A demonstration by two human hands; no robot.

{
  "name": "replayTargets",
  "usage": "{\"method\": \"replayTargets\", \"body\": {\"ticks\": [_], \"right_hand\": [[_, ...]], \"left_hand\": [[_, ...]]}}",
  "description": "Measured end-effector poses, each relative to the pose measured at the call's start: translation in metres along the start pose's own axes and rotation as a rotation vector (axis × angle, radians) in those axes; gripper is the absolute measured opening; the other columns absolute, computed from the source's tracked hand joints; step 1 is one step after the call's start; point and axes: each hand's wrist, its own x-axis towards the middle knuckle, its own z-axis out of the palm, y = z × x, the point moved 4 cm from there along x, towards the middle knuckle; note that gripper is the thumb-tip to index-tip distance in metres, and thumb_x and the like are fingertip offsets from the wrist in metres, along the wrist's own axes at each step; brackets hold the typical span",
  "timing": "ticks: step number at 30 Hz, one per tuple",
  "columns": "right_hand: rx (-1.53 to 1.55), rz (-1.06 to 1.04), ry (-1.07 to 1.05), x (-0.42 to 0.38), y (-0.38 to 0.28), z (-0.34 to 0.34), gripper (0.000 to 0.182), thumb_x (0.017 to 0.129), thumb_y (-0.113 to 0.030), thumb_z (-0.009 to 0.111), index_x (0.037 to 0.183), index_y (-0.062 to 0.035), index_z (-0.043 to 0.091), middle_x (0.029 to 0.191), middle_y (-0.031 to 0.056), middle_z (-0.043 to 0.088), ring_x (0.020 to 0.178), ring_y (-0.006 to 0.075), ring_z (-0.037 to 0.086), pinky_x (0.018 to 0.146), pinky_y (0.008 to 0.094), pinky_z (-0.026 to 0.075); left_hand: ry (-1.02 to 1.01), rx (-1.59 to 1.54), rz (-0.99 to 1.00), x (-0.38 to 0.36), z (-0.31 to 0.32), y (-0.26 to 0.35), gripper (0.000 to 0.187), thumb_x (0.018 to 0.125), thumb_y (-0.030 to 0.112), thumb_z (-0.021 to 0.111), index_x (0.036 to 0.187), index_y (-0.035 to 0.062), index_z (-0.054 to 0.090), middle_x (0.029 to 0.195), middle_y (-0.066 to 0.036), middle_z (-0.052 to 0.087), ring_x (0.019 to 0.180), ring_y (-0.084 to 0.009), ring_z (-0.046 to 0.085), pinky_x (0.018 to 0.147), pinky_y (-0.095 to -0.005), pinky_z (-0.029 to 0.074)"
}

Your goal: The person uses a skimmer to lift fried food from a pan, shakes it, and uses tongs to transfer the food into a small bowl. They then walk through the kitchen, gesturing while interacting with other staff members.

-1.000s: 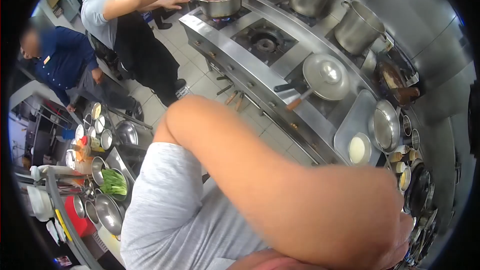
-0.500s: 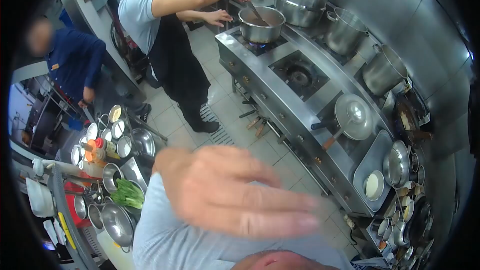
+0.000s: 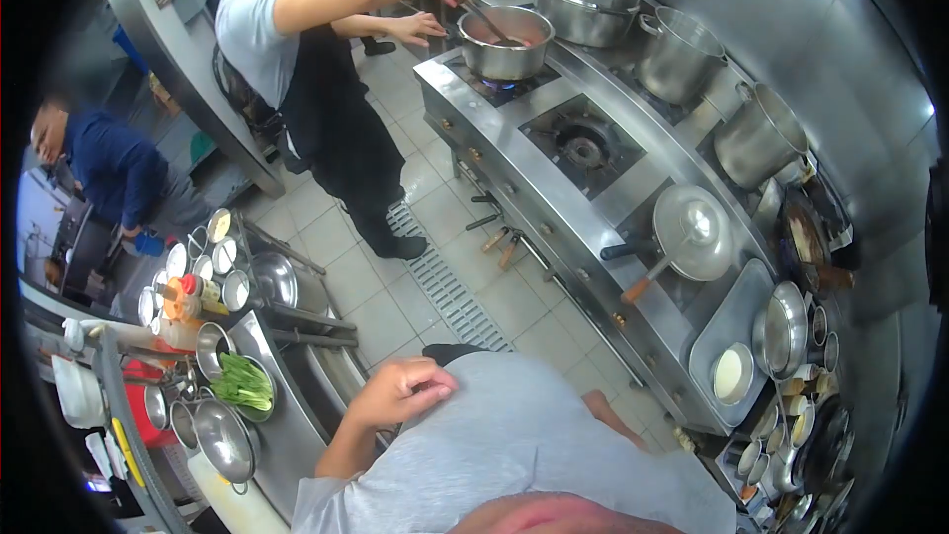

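My left hand is in front of my grey shirt, its fingers curled in and the thumb lying along them. Nothing shows in it. Left of it stands a steel counter with a bowl of green leafy vegetables and a steel bowl. Only a strip of my right arm shows past my shirt, and the fingers are hidden. On the stove, a lidded pan has a wooden-handled utensil across it. A tray beside it holds a white bowl.
A co-worker in a black apron holds a ladle in a pot over a blue flame. Another person in dark blue bends at the left. Tall pots line the wall. A floor drain grate runs between counter and stove.
My left hand, stretched out close to the camera before, has dropped to my front with its fingers curled. The person in blue has shifted left and leans lower. The co-worker's ladle has moved in the pot.
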Motion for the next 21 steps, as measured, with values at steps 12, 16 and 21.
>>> {"method": "replayTargets", "body": {"ticks": [12,16,21], "right_hand": [[0.679,0.348,0.310,0.026,-0.042,-0.029,0.016,0.079,-0.027,0.065,0.075,-0.0142,0.074,0.076,0.0108,0.073,0.077,0.0306,0.072,0.066,0.0475,0.056],[0.315,0.456,0.389,-0.020,-0.108,-0.025,0.036,0.089,-0.037,0.060,0.083,-0.0054,0.077,0.091,0.0185,0.075,0.085,0.0310,0.073,0.079,0.0452,0.058],[1.095,0.751,0.476,-0.072,-0.173,-0.063,0.032,0.093,-0.034,0.065,0.100,-0.0058,0.077,0.097,0.0165,0.076,0.092,0.0297,0.072,0.082,0.0407,0.057]], "left_hand": [[-0.378,0.110,0.125,0.117,0.041,-0.009,0.006,0.084,0.000,0.076,0.087,0.0021,0.072,0.075,-0.006,0.065,0.063,-0.0148,0.060,0.058,-0.0277,0.047],[-0.520,0.176,0.136,0.163,0.021,-0.030,0.006,0.083,0.001,0.075,0.086,0.0023,0.070,0.075,-0.009,0.066,0.064,-0.0202,0.064,0.059,-0.0314,0.050],[-0.763,0.266,0.424,0.220,0.033,-0.026,0.007,0.081,0.003,0.074,0.084,0.0028,0.068,0.076,-0.011,0.066,0.069,-0.0273,0.065,0.063,-0.0358,0.051]]}}
